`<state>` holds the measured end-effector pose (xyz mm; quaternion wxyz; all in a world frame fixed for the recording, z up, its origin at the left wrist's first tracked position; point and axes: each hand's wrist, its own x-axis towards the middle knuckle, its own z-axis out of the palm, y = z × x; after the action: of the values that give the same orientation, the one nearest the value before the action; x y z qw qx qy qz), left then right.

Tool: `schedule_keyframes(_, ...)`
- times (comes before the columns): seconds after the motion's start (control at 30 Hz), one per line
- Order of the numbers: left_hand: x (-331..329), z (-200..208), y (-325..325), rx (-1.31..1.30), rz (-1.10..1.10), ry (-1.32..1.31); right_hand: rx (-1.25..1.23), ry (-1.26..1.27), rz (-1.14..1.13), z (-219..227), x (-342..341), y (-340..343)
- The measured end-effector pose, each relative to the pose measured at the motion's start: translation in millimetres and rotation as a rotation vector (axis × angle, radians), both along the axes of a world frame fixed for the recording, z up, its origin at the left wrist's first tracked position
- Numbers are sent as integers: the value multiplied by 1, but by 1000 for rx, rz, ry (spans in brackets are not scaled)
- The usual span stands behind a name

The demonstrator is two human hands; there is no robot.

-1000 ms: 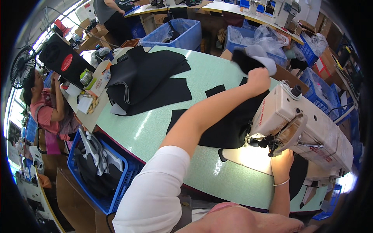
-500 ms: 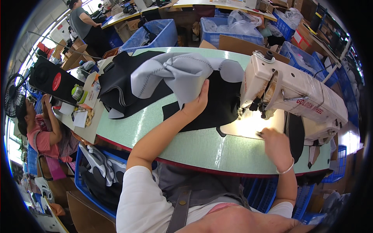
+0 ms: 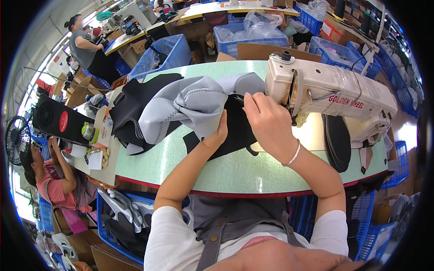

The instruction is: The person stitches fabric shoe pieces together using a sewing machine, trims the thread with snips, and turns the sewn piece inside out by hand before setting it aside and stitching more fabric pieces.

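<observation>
A grey fabric piece [image 3: 199, 97] with dark zigzag seams is bunched up above the table. My left hand [image 3: 218, 132] is closed on its lower edge, with some fingers hidden behind the cloth. My right hand [image 3: 267, 124] is closed beside the fabric, left of the sewing machine [image 3: 334, 90]. From its fingertips juts a small thin-tipped metal tool [image 3: 239, 98], mostly hidden by the fingers. Under the grey piece lies black fabric [image 3: 233, 131], running toward the machine. The machine's needle area is partly hidden behind my right hand.
A stack of black cut pieces [image 3: 135, 101] lies on the left of the pale green table [image 3: 217, 178]. More dark pieces [image 3: 337, 144] rest beside the machine. Blue crates [image 3: 167, 54] stand beyond. One person sits at the far left; another stands at the back.
My right hand has moved up and left from the machine's lit bed to the grey fabric. My left hand still holds the fabric, slightly further left and lower. The view has shifted a little.
</observation>
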<state>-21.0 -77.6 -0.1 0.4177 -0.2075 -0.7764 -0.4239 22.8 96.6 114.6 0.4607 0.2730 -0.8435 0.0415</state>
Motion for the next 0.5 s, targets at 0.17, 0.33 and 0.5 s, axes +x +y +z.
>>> schedule_keyframes(0.17,0,-4,-2,-16,1,11,-68,-74,117,-9,-16,-6)
schedule_keyframes(0.33,-2,-9,-3,42,-89,3,-46,-72,89,-8,-20,-11)
schedule_keyframes(0.5,1,-4,0,-14,-43,75,-22,-116,75,-6,-15,-6)
